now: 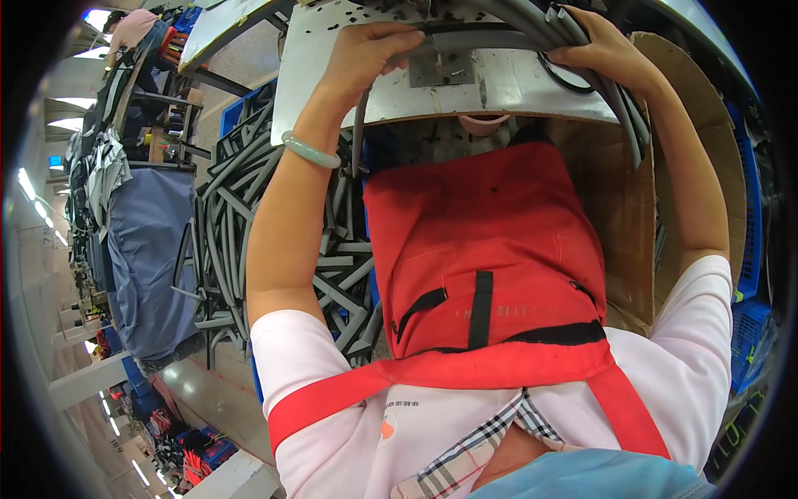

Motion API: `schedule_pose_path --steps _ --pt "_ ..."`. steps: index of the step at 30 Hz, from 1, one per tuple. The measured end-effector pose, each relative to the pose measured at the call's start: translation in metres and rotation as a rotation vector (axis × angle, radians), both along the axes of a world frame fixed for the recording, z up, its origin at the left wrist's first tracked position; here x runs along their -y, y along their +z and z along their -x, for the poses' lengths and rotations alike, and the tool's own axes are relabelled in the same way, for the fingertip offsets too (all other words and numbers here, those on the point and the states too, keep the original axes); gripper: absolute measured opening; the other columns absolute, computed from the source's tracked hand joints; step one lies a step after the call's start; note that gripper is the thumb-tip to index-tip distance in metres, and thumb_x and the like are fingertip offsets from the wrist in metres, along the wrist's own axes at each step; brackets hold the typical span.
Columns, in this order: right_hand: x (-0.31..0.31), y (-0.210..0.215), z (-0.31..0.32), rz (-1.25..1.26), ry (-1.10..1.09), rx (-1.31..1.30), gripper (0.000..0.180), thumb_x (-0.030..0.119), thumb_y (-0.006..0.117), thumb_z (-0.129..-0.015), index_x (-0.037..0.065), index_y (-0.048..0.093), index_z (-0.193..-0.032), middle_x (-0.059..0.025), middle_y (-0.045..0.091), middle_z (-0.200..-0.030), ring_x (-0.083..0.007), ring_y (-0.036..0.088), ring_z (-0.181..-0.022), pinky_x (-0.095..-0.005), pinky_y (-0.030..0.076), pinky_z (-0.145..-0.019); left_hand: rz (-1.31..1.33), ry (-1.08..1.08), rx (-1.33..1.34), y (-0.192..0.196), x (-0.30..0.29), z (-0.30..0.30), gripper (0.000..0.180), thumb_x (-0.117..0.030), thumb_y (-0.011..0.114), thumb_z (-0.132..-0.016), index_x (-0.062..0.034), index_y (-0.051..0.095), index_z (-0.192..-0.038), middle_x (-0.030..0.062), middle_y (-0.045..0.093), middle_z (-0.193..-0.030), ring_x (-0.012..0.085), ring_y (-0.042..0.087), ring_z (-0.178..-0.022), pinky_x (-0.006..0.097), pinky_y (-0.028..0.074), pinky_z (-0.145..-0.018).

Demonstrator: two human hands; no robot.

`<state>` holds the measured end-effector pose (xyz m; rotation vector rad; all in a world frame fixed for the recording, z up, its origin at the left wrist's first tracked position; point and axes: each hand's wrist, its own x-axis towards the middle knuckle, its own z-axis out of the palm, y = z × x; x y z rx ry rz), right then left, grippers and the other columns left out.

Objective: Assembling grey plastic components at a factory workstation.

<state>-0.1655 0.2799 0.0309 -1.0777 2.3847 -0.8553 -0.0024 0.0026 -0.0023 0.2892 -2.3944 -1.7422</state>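
Observation:
My left hand (366, 56) is closed, thumb and fingers pinching a long grey strip (490, 40) with a black edge. That strip runs across the white work table (320, 96) to my right hand. A grey length (359, 137) also hangs below my left wrist, over the table's front edge. My right hand (611, 56) is wrapped around a bundle of grey strips (539, 21), whose ends droop past the table's right corner. Between my hands a square metal plate (440, 70) is set in the tabletop. The upper frame edge cuts off whatever stands behind it.
Many grey strips (237, 216) fill a blue crate at my left. A cardboard box (619, 224) stands at my right, with blue crates (752, 324) beyond it. My red apron (490, 224) spreads below the table. A person (133, 32) bends over at the far left.

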Motion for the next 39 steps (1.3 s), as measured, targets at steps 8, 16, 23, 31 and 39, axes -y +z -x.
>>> schedule_pose_path --steps 8,16,23,31,39 --pt "0.004 0.019 -0.016 0.086 -0.045 -0.066 0.043 0.022 0.078 -0.069 0.000 0.063 -0.104 -0.0063 0.065 -0.088 -0.0159 0.058 -0.084 -0.0317 0.047 -0.078 -0.095 0.025 -0.071 -0.005 0.010 0.007 0.030 -0.014 0.072 -0.085 0.0074 0.070 -0.107 0.0060 0.066 -0.081 0.0101 0.050 -0.060 0.022 0.041 -0.057" --pt "-0.005 -0.017 0.019 0.534 0.324 0.107 0.041 0.020 0.078 -0.069 0.000 0.063 -0.102 -0.0059 0.064 -0.088 -0.0132 0.057 -0.082 -0.0286 0.046 -0.076 -0.163 0.013 -0.149 -0.019 0.025 0.019 0.025 -0.018 0.065 -0.092 0.0038 0.068 -0.104 0.0041 0.059 -0.074 0.0090 0.048 -0.063 0.023 0.037 -0.057" --pt "-0.069 0.022 -0.061 0.651 -0.201 0.451 0.036 0.022 0.075 -0.077 0.003 0.062 -0.105 -0.0030 0.061 -0.083 -0.0102 0.058 -0.077 -0.0259 0.050 -0.068 -0.109 0.232 -0.064 -0.050 0.062 -0.010 0.026 -0.022 0.066 -0.092 0.0028 0.070 -0.100 0.0074 0.066 -0.074 0.0121 0.057 -0.060 0.024 0.045 -0.057" --pt "-0.101 -0.140 -0.148 0.632 -0.219 1.159 0.058 0.020 0.077 -0.074 0.001 0.056 -0.124 -0.0118 0.066 -0.114 -0.0225 0.064 -0.104 -0.0371 0.047 -0.097 0.002 0.420 -0.125 -0.120 0.065 -0.017 0.026 -0.025 0.066 -0.094 -0.0006 0.070 -0.102 0.0039 0.065 -0.075 0.0109 0.061 -0.061 0.023 0.047 -0.053" --pt "-0.236 -0.056 -0.088 0.941 -0.463 0.527 0.042 0.022 0.076 -0.078 0.003 0.060 -0.113 -0.0066 0.065 -0.095 -0.0155 0.063 -0.087 -0.0303 0.051 -0.081 0.090 0.464 -0.154 -0.112 0.043 -0.023 0.028 -0.030 0.066 -0.094 -0.0021 0.071 -0.098 0.0020 0.061 -0.070 0.0074 0.052 -0.057 0.023 0.041 -0.052"
